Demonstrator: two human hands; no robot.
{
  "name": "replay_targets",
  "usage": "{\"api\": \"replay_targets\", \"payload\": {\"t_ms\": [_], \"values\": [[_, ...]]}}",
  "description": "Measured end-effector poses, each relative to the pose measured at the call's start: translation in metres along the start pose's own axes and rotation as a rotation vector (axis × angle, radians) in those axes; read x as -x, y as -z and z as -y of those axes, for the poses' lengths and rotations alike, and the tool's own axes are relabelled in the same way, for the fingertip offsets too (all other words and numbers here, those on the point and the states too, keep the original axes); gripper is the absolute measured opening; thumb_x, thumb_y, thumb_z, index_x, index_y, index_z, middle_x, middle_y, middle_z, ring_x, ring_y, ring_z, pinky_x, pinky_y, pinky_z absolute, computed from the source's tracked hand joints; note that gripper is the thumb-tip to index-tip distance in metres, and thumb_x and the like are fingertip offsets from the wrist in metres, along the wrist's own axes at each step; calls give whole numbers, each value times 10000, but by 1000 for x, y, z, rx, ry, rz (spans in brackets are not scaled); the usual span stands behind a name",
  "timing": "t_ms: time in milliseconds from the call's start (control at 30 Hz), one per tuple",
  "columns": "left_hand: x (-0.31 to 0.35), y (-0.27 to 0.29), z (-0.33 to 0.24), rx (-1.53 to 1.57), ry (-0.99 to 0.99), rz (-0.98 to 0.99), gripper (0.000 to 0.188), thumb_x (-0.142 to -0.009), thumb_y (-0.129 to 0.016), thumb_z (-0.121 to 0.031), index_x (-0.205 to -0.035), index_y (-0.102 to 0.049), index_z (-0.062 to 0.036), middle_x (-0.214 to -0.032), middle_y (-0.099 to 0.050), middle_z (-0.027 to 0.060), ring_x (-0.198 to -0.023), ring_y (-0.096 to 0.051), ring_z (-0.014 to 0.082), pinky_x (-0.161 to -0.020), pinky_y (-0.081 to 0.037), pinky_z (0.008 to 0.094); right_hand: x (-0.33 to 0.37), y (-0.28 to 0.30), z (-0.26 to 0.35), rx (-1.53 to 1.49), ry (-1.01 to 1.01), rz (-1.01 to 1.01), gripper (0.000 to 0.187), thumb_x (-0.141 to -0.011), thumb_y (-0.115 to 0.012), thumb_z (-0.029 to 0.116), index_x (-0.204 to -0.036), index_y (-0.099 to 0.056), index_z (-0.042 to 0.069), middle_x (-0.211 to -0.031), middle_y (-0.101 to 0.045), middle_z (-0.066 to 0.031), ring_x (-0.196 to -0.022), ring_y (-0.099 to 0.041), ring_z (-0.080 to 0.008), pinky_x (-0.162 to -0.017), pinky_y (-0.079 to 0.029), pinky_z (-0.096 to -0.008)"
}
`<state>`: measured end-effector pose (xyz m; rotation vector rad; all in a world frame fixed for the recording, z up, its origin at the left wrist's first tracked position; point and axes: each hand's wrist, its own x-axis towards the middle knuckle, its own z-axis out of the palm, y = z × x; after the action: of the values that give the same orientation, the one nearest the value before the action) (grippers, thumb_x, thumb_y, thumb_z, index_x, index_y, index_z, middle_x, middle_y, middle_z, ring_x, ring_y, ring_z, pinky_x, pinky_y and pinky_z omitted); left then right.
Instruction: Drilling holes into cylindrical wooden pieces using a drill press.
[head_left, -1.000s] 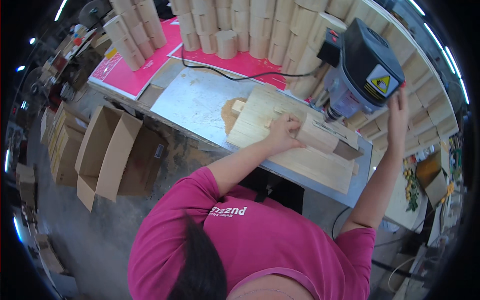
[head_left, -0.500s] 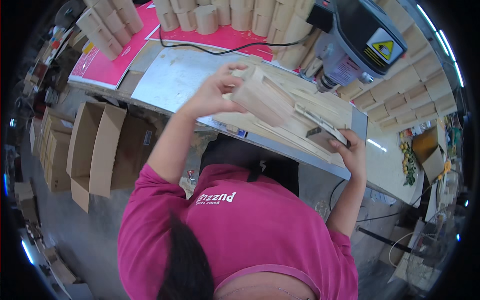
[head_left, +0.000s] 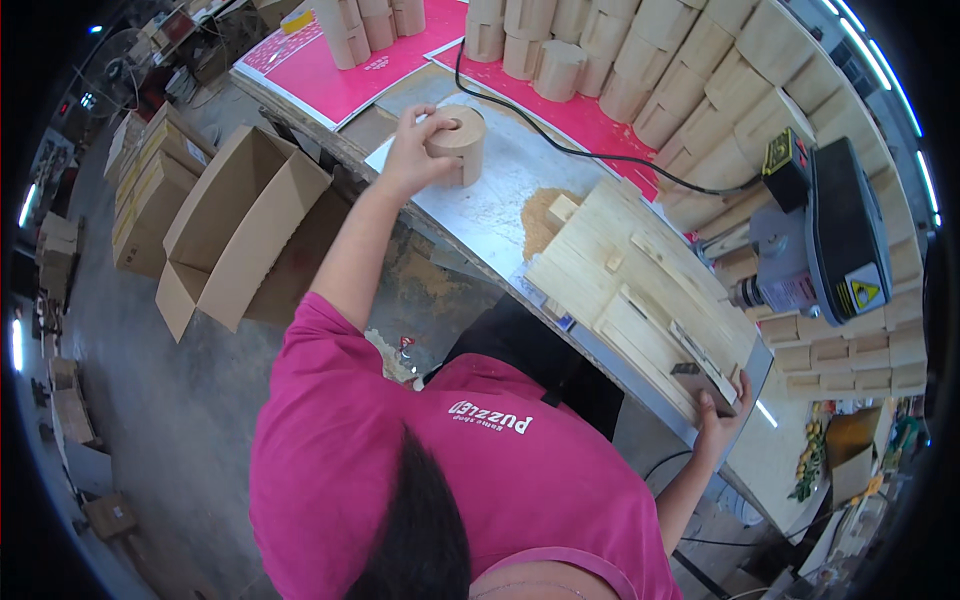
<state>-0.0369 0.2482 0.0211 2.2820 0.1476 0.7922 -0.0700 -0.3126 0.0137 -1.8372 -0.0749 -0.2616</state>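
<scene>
My left hand (head_left: 412, 158) grips a round pale wooden block (head_left: 466, 150) at its top and side. The block stands upright on the white sheet (head_left: 490, 215) over the bench, a hole showing in its top near my fingers. My right hand (head_left: 716, 418) is closed around a flat, dark-ended piece (head_left: 704, 384) at the right end of the wooden jig (head_left: 585, 262). Strips and small blocks are fixed on the jig. Some of my right fingers are hidden behind the piece.
Sawdust (head_left: 546, 220) lies beside the jig. A drill press (head_left: 815, 240) stands over the jig's far right side. Stacked wooden blocks (head_left: 655, 70) line the back on pink sheets (head_left: 375, 75). A black cable (head_left: 560, 145) crosses the bench. An open carton (head_left: 245, 235) sits left.
The round wooden block has moved left with my left hand, from above the jig onto the white sheet, and now stands upright. My right hand keeps hold of the dark-ended piece. The view has turned.
</scene>
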Motion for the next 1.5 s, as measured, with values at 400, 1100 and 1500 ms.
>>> {"api": "replay_targets", "payload": {"t_ms": [400, 1100, 1500], "values": [[28, -28, 13, 260, 421, -113, 746, -570, -798, -85, -1211, -424, -4, -1111, -568, 151, -1034, -562, 277, -897, -440, 343, 11, 15, -31, 159, -226, 97, 548, -669, -746, 145, -1122, -511, -56, -1016, -589, -141, -924, -578, -221, -843, -448, -326], [-350, 225, 118, -337, 227, -860, 837, -509, -823, -463, -1101, -534, 54, -1035, -627, 174, -958, -615, 271, -854, -469, 347, 38, 21, -67, 230, -161, -65, 619, -752, -719, 178, -1212, -379, -59, -1117, -523, -170, -992, -540, -234, -871, -436, -345], [-381, 229, 152, -423, 326, -721, 798, -553, -792, -470, -1142, -532, 2, -1147, -578, 172, -1064, -560, 299, -912, -430, 377, 53, 26, -68, 306, -37, -76, 636, -770, -703, 180, -1242, -348, -55, -1146, -503, -172, -1012, -527, -236, -885, -428, -350]]}}
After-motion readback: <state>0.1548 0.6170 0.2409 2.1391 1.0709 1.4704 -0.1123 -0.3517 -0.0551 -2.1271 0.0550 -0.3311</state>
